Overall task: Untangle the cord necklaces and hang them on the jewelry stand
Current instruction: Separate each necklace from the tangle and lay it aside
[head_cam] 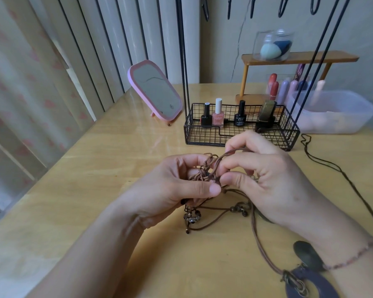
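A knot of brown cord necklaces [207,171] sits between both hands, just above the wooden table [95,190]. My left hand [179,186] grips the bundle from the left, thumb pressed on it. My right hand [265,173] pinches a strand at the knot with thumb and forefinger. Loose cords with small metal beads [192,218] trail onto the table below. A dark pendant [306,278] on a brown cord lies at the lower right. The black wire jewelry stand [241,130] rises behind, its hooks [282,7] at the top edge.
Nail polish bottles [219,114] stand in the stand's basket. A pink mirror [155,91] leans at the back left. A wooden shelf [297,57] with a clear sponge jar and a plastic tub [332,110] are at the back right. A dark cord [323,162] lies on the right.
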`<act>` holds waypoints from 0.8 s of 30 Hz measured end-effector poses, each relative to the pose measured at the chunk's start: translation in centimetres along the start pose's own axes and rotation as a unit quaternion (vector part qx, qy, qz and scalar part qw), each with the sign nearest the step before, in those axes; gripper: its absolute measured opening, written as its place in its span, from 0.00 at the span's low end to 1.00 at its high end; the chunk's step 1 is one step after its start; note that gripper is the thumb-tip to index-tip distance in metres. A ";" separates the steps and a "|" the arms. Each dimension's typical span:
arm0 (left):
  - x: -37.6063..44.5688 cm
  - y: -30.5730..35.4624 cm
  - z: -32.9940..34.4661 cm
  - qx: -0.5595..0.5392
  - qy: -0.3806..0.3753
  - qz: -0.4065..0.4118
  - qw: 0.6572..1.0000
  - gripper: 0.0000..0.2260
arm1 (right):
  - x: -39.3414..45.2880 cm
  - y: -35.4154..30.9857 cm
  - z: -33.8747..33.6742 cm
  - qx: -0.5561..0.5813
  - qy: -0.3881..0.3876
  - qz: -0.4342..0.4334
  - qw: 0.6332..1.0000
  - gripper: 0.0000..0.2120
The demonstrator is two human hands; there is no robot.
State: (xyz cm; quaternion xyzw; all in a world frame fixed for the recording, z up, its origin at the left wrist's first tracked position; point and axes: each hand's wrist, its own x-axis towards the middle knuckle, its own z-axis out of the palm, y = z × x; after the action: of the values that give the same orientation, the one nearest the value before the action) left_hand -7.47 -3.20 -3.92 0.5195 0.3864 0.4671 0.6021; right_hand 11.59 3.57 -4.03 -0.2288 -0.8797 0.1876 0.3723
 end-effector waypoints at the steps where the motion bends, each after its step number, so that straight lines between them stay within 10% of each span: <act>1: 0.1 -0.1 0.0 0.000 0.008 -0.003 1.000 0.10 | 0.0 0.0 0.0 -0.014 0.009 -0.010 1.000 0.06; 12: 0.0 0.1 -0.6 0.022 0.066 -0.001 0.998 0.18 | 0.1 0.2 -0.5 -0.137 0.065 0.004 0.988 0.09; 24: 0.1 -0.1 0.0 0.227 0.133 0.135 0.955 0.06 | 0.3 -1.0 -1.5 0.124 0.053 0.115 0.984 0.09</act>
State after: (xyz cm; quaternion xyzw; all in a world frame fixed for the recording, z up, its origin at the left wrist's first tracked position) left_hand -7.47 -3.09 -4.03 0.6227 0.4852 0.5089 0.3433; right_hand 12.22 3.15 -2.34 -0.2902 -0.7966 0.3239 0.4199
